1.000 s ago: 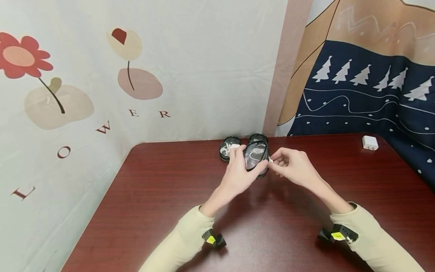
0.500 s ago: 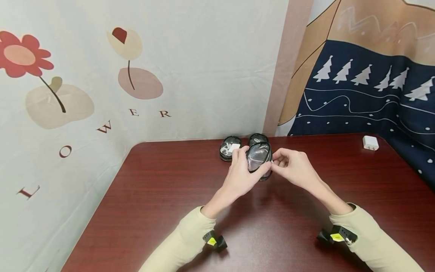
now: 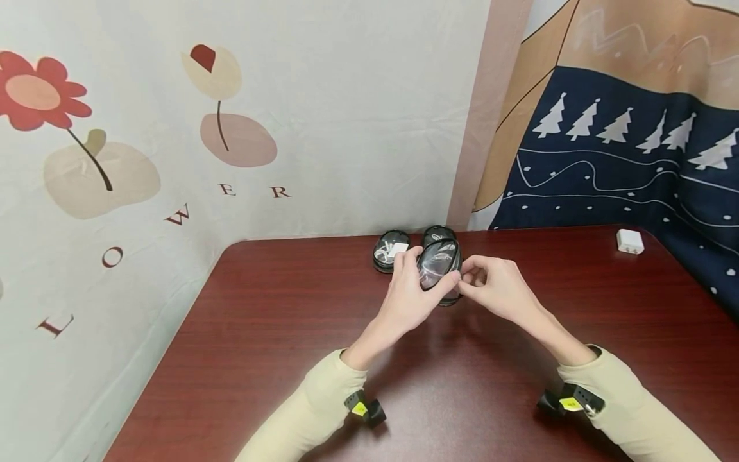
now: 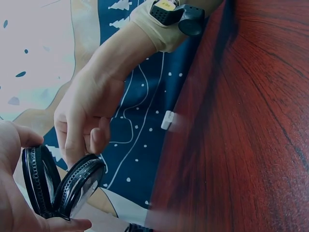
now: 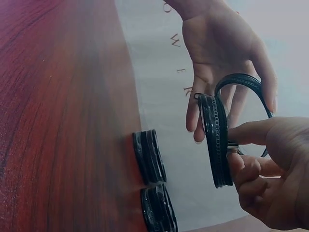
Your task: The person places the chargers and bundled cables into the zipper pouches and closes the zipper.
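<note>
A small clear oval zip case (image 3: 437, 263) with black edging is held up over the back of the table by my left hand (image 3: 404, 298), thumb on the near side. Its two halves are unzipped and spread apart, as the left wrist view shows of the case (image 4: 79, 186). My right hand (image 3: 501, 289) is at the case's right edge, thumb and forefinger pinched together. Between these fingertips the right wrist view shows a small piece (image 5: 232, 146) with a pale, metallic look, right at the case's opening; I cannot tell its kind.
Two similar zip cases stand at the table's back edge: the left one (image 3: 388, 249) has a white label and pale cord-like contents, the other (image 3: 437, 232) is partly behind the held case. A white charger block (image 3: 629, 242) sits at the back right of the reddish-brown table (image 3: 277, 333).
The held case and both hands have shifted slightly to the right. A white bit visible at my right fingertips a second ago is now hidden in the head view.
</note>
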A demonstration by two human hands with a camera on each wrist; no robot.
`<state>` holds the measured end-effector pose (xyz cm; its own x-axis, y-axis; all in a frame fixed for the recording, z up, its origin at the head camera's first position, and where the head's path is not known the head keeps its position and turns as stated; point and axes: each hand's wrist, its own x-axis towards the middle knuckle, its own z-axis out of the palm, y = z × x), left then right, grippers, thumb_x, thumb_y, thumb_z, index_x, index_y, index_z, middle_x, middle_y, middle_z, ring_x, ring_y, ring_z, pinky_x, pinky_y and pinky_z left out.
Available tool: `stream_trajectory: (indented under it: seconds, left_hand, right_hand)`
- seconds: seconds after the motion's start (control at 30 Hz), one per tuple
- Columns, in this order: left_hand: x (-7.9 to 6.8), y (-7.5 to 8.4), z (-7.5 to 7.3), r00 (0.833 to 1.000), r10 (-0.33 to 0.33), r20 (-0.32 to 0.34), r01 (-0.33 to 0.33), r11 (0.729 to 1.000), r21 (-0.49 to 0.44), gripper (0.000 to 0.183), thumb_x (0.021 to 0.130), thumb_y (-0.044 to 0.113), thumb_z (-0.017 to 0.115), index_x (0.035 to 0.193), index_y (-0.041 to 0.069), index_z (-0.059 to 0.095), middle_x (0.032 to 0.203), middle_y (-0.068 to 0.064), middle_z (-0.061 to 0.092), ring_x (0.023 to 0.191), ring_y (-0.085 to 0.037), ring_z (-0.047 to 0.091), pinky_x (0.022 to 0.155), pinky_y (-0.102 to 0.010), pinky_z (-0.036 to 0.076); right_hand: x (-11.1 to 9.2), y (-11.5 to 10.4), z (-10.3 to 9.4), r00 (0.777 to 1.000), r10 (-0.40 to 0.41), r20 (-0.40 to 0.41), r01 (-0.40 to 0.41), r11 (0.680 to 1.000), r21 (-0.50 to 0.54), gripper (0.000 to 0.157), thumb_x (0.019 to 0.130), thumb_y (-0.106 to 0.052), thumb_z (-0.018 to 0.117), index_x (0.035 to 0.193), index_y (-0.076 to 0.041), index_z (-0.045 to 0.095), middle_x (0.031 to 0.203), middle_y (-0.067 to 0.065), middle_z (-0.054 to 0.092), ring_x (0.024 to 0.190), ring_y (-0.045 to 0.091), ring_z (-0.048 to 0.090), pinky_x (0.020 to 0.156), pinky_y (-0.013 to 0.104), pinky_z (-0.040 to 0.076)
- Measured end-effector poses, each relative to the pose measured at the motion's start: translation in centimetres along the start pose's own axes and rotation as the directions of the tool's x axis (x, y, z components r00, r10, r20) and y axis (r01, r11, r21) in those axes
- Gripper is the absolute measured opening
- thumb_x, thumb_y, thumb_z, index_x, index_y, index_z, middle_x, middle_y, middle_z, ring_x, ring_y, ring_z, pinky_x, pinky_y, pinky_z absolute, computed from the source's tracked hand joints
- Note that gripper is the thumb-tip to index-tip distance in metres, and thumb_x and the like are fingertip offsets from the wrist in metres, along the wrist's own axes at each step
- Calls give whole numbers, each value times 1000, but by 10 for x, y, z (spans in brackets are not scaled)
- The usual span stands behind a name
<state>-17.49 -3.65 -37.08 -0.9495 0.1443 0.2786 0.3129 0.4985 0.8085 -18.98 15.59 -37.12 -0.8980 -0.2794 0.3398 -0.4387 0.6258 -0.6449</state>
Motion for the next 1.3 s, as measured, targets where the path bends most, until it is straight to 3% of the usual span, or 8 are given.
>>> stream_trajectory:
  seconds: [0.47,0.73,1.3]
  left_hand:
    - [3,1,-4,999,-37,18,38,998,-59,77,91,48,69,143,-3,44,136,-18,45,121,-28,50,103,-43,42]
    - [4,0,-6,998,-57,32,59,996,-63,79,90,49,69,145,-2,42,142,-18,42,128,-28,46,107,-44,39]
    - [5,0,-9,998,-60,24,61,994,-87,73,90,45,71,140,-2,47,139,-18,44,124,-28,48,104,-43,40]
  right_hand:
    - [2,2,2,1000,-13,22,13,1000,6,6,85,-11,78,86,-10,72,66,-5,51,59,12,48,54,26,38]
    - [3,6,0,1000,-29,2,29,1000,11,6,86,-14,80,87,-12,75,68,-6,51,60,10,47,55,24,38]
    - [5,4,-10,999,-48,2,48,999,18,8,94,-21,74,94,-13,76,70,-6,56,66,14,53,59,25,44]
